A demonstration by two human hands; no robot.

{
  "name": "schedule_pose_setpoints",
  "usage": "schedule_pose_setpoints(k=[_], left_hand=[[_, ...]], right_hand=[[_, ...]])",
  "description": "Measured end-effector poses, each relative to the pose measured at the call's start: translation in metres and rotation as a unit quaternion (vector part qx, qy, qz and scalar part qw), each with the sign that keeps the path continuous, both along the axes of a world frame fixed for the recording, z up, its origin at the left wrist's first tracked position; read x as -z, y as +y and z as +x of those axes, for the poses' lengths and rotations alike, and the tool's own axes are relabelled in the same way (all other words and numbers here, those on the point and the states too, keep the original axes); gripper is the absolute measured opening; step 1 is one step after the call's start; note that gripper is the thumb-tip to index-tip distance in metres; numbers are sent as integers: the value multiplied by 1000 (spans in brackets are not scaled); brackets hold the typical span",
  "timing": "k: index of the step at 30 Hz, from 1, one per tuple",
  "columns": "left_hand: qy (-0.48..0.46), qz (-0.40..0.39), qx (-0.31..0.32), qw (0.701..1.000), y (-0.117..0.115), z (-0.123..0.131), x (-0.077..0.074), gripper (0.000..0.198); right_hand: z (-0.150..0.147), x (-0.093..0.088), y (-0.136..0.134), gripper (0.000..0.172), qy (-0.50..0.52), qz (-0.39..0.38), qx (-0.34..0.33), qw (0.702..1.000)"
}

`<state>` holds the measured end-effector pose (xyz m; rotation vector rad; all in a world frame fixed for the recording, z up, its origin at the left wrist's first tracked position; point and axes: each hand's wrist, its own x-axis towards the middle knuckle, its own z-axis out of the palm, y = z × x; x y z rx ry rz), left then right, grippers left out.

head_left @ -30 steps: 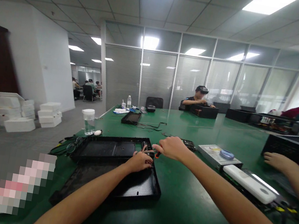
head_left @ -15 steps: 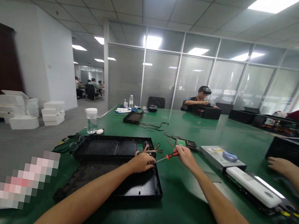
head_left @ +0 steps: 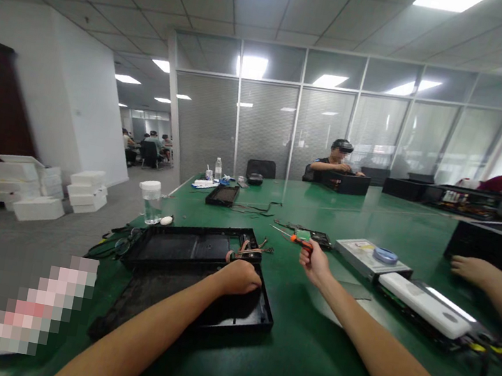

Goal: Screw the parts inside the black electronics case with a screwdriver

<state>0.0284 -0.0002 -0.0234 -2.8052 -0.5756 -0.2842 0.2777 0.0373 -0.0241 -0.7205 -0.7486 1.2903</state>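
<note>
My right hand (head_left: 314, 264) is wrapped round the orange and black handle of a screwdriver (head_left: 300, 242). Its thin shaft points left and slightly up, clear of the black casing. Over the right part of the open black plastic casing (head_left: 265, 314), my left hand (head_left: 241, 278) is curled with its fingers bent in; whatever it may hold is hidden. Just behind that hand, a bundle of coloured wires (head_left: 249, 254) comes out of the casing's rear half (head_left: 187, 247).
A circuit board (head_left: 305, 235) lies behind my right hand. To the right are a silver drive (head_left: 358, 255) with a blue tape roll (head_left: 385, 256) and a long white device (head_left: 425, 303). Another person's hand (head_left: 474, 271) touches a black case (head_left: 493, 247). A clear jar (head_left: 151, 203) stands left.
The screwdriver has swung up and away from my left hand, its tip now pointing left. My left hand has curled further and shifted slightly right over the casing.
</note>
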Motion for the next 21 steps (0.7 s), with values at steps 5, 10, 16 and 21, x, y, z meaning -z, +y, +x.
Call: schedule_pose_setpoints(k=[5,10,16,21], left_hand=[[-14,44,18,999,-11,-1,-12,20],[-29,56,-69,996,-11,-15,-48,22],[-64,-64,-230,969,18,-85,-66,37],[10,-223,-273,936,34,-143,-47,38]], right_hand=[[-11,-3,-5,16,41,2,-7,999],[-24,-27,-28,16,-125,152,-15,980],[-55,-39,-122,15,-663,377,-113,637],[-64,-4,-188,10,-789,412,-39,455]])
